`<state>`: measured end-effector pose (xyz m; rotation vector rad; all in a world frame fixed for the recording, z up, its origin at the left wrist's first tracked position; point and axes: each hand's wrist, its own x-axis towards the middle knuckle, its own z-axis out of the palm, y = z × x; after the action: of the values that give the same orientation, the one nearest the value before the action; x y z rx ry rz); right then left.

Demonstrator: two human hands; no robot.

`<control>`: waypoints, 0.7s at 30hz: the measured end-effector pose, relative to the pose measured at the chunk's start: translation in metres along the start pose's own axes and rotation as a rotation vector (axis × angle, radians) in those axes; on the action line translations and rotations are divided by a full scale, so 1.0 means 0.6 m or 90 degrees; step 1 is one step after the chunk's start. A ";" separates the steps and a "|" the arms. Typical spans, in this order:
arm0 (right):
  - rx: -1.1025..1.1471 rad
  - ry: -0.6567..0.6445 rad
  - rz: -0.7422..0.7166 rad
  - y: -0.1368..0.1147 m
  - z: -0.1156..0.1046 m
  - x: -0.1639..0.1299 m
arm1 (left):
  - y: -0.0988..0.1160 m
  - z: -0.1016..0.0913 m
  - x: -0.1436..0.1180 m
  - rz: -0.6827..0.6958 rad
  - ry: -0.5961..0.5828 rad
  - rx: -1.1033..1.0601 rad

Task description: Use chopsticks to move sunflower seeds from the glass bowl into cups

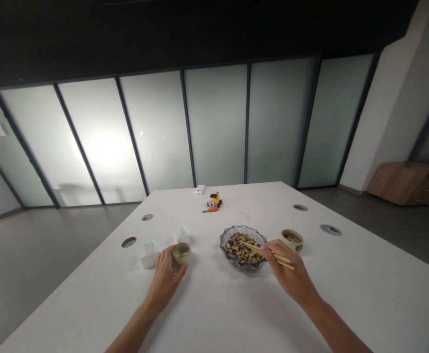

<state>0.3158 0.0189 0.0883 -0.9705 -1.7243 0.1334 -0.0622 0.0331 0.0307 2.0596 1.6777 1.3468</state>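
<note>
My left hand [164,279] wraps around a small greenish cup [181,252] standing on the white table [214,304]. My right hand [290,277] grips a pair of wooden chopsticks [264,252] whose tips reach into a glass bowl [242,246] filled with mixed brown and dark nuts or beans. A second small ceramic cup [291,239] stands just right of the bowl, beyond my right hand.
Two small white containers [147,253] [181,233] sit near the left cup. A yellow toy [214,200], an orange carrot piece [211,210] and a white box [200,189] lie farther back. Round cable holes [129,241] dot the table. A wooden cabinet [409,182] stands at right.
</note>
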 end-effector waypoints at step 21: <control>0.080 0.153 0.280 0.027 -0.009 0.008 | -0.010 0.006 0.001 -0.010 -0.003 -0.021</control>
<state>0.3287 0.0311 0.0854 -1.2073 -1.2507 0.3885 -0.0642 0.0371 0.0252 2.0253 1.6555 1.3532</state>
